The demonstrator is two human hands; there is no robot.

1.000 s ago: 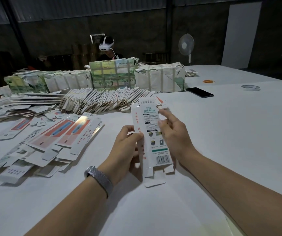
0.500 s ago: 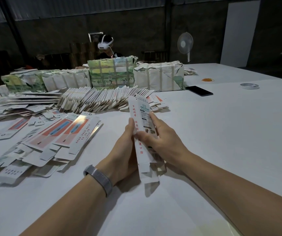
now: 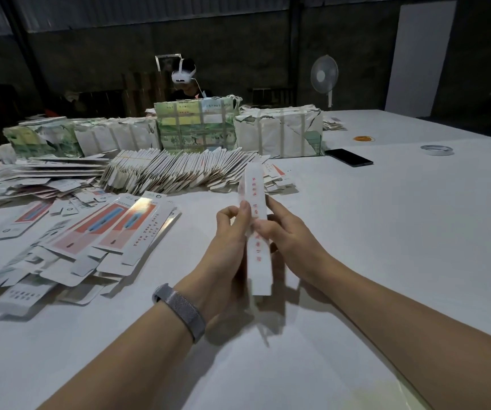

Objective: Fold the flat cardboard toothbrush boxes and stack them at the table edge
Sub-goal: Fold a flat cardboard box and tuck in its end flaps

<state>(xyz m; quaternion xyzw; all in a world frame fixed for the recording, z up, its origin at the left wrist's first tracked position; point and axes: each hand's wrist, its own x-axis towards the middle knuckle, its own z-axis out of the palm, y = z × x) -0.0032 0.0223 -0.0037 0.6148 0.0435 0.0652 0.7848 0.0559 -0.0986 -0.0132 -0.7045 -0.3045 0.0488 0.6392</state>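
A long white toothbrush box (image 3: 257, 232) with red print stands nearly upright above the table, its narrow side toward me. My left hand (image 3: 229, 247) grips its left edge, thumb and fingers curled round it. My right hand (image 3: 285, 235) pinches it from the right at mid-height. Its lower flaps hang just over the table. Flat unfolded boxes (image 3: 105, 232) with orange-and-blue print lie spread to the left. A leaning row of white boxes (image 3: 179, 170) sits behind them.
Wrapped bundles (image 3: 196, 128) line the far side, with a person in a white headset (image 3: 183, 75) behind. A black phone (image 3: 349, 157), a tape roll (image 3: 436, 149) and an orange ring (image 3: 364, 139) lie far right on the white table (image 3: 386, 232). A fan (image 3: 324, 75) stands behind.
The box has turned from showing its broad printed face to showing its narrow side, and both hands have closed in together on it and lifted slightly.
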